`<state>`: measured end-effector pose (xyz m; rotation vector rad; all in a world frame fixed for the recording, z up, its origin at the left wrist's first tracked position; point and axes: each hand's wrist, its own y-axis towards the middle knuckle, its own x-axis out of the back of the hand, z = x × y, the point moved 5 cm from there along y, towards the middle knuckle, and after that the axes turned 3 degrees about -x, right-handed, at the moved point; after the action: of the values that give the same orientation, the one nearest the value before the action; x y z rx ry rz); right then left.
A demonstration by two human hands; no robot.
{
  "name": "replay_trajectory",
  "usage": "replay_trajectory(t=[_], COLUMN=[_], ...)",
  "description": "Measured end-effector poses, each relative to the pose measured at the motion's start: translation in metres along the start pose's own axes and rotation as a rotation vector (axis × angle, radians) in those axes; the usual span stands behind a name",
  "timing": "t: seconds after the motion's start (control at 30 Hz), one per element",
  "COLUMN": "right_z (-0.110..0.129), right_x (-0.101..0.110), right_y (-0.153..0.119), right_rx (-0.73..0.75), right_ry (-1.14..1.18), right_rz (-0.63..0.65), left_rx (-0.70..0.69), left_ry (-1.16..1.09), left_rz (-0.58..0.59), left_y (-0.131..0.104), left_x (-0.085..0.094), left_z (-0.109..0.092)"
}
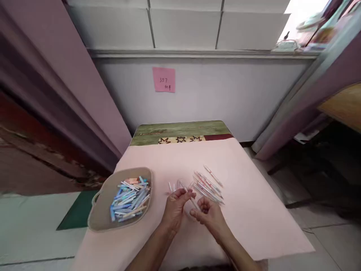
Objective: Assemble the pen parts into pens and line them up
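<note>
Over the pink-covered table, my left hand (177,206) pinches a slim whitish pen (194,203) near its middle. The fingers of my right hand (210,215) are closed round the lower end of that same pen. Its upper end points away and to the left. Just past my hands lies a pile of clear and reddish pens (208,187), with a single pen (213,176) apart from it on the far right. A few small white sticks (170,187) lie beyond my left hand, partly blurred.
A beige basket (98,216) at the left holds many blue, white and orange pen parts (131,199). Pink cloth (248,226) covers the table, with a green wooden end (180,128) bare at the back. A pink note (164,79) is stuck on the white wall.
</note>
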<state>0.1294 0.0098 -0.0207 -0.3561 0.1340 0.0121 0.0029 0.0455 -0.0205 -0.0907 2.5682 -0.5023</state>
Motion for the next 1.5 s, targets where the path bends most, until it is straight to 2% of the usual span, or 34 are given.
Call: replay_trajectory(t=[0.07, 0.17, 0.33, 0.5, 0.57, 0.67, 0.73, 0.8, 0.87, 0.93, 0.97, 1.13, 1.23, 1.3, 1.37, 1.43, 1.5], right_z=[-0.011, -0.017, -0.007, -0.015, -0.013, -0.003, 0.001, -0.003, -0.013, -0.020, -0.021, -0.012, -0.007, -0.008, -0.014, -0.019, -0.017], right_x=[-0.006, -0.009, 0.001, -0.006, -0.003, 0.007, 0.009, 0.003, -0.004, -0.006, -0.006, 0.007, 0.009, 0.005, -0.001, -0.002, 0.003], right_y=[-0.001, -0.002, 0.000, -0.002, 0.000, 0.003, 0.003, 0.003, 0.000, -0.001, -0.001, 0.004, 0.003, 0.002, 0.000, -0.001, 0.000], right_rx=[-0.182, -0.270, -0.077, -0.265, -0.187, 0.032, 0.087, -0.006, -0.181, -0.271, -0.252, 0.034, 0.099, 0.050, -0.084, -0.175, -0.138], right_ry=[0.116, 0.201, 0.203, 0.207, 0.167, 0.037, -0.017, 0.007, 0.083, 0.144, 0.156, 0.071, 0.010, 0.017, 0.044, 0.050, 0.011], right_rz=[0.110, 0.170, 0.017, 0.146, 0.104, -0.081, -0.125, -0.037, 0.078, 0.108, 0.095, -0.040, -0.077, -0.016, 0.063, 0.082, 0.049], left_rx=[0.030, 0.038, -0.013, -0.008, -0.021, -0.059, -0.069, -0.064, -0.053, -0.053, -0.058, -0.086, -0.072, -0.056, -0.046, -0.057, -0.097], left_ry=[0.026, 0.038, 0.014, 0.076, 0.077, 0.053, 0.040, 0.040, 0.057, 0.074, 0.078, 0.047, 0.018, 0.017, 0.038, 0.053, 0.046], left_rz=[0.041, 0.065, 0.040, 0.056, 0.036, -0.022, -0.051, -0.042, -0.010, 0.006, 0.002, -0.053, -0.063, -0.038, -0.005, -0.002, -0.059], left_y=[-0.001, -0.001, -0.002, -0.002, -0.003, -0.003, -0.004, -0.005, -0.006, -0.007, -0.007, -0.007, -0.009, -0.010, -0.010, -0.009, -0.006], left_x=[-0.004, -0.007, -0.004, -0.004, -0.004, -0.003, -0.003, -0.004, -0.006, -0.006, -0.006, -0.002, -0.003, -0.004, -0.006, -0.005, 0.001], left_z=[-0.001, -0.002, -0.003, -0.001, -0.001, -0.002, -0.003, -0.003, -0.004, -0.005, -0.006, -0.006, -0.004, -0.003, -0.003, -0.005, -0.010])
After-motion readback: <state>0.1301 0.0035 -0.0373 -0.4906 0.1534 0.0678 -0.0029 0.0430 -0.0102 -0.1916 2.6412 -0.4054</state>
